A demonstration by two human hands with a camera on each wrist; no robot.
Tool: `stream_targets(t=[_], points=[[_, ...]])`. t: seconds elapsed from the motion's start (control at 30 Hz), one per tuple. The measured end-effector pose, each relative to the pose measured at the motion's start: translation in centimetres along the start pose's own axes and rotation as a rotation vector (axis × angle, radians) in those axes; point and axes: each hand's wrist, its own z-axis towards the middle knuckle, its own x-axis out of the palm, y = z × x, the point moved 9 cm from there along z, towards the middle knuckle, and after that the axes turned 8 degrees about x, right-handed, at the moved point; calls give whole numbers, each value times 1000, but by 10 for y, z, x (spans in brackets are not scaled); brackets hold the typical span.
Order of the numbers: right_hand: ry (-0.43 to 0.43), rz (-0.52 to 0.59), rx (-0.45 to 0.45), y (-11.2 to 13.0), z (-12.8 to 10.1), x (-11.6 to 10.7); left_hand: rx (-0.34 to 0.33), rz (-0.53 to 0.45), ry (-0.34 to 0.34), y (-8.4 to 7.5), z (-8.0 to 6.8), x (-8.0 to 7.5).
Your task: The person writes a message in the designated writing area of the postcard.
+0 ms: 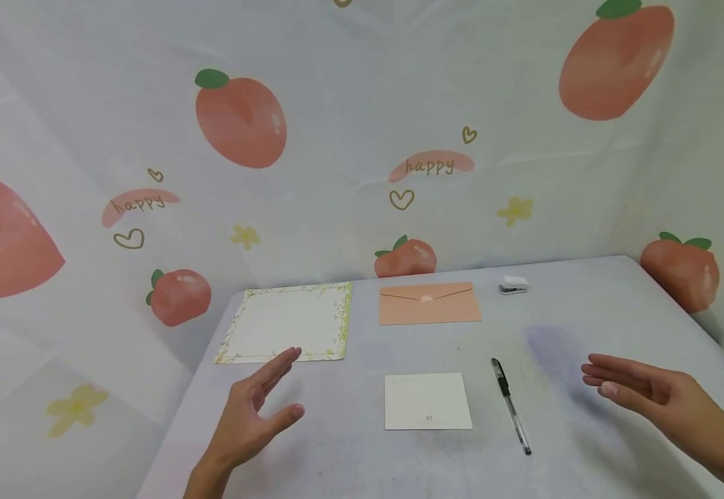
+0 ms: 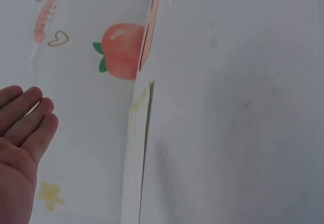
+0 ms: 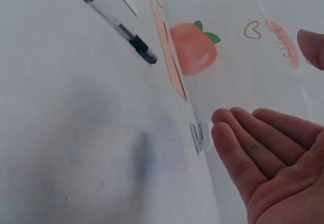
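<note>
Your left hand (image 1: 256, 409) and right hand (image 1: 643, 391) both hovered above the table (image 1: 618, 305) with fingers straight and relaxed, palms facing inward, grasping nothing.

Landmark: the small white card (image 1: 427, 400), lying flat between your hands.
- The pen (image 1: 510, 405) lay just right of the card, not touching it. Its long axis ran roughly away from you, capped dark end far, tip near and slightly rightward. It sat left of your right fingertips (image 1: 593, 374), and your right hand was clearly the nearer one.
- The peach envelope (image 1: 429, 303) lay behind the card, flap closed.
- The bordered letter sheet (image 1: 287, 322) lay behind and left of the card, its near edge close to your left fingertips (image 1: 290, 357).
- A small white object (image 1: 513, 285), possibly a stapler or correction tape, sat behind and right of the card; too small to tell.

Writing: "happy" was readable on the backdrop cloth (image 1: 431, 165). A faint mark on the card was illegible.
</note>
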Motion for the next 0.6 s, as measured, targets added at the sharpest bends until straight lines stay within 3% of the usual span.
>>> stream_targets(t=[0.2, 0.4, 0.6], points=[[116, 53, 149, -12, 9, 8, -20, -69, 38, 5, 1, 16], [202, 224, 166, -16, 17, 19, -24, -101, 57, 6, 5, 28], [292, 266, 279, -27, 24, 35, 1, -132, 80, 5, 10, 40]])
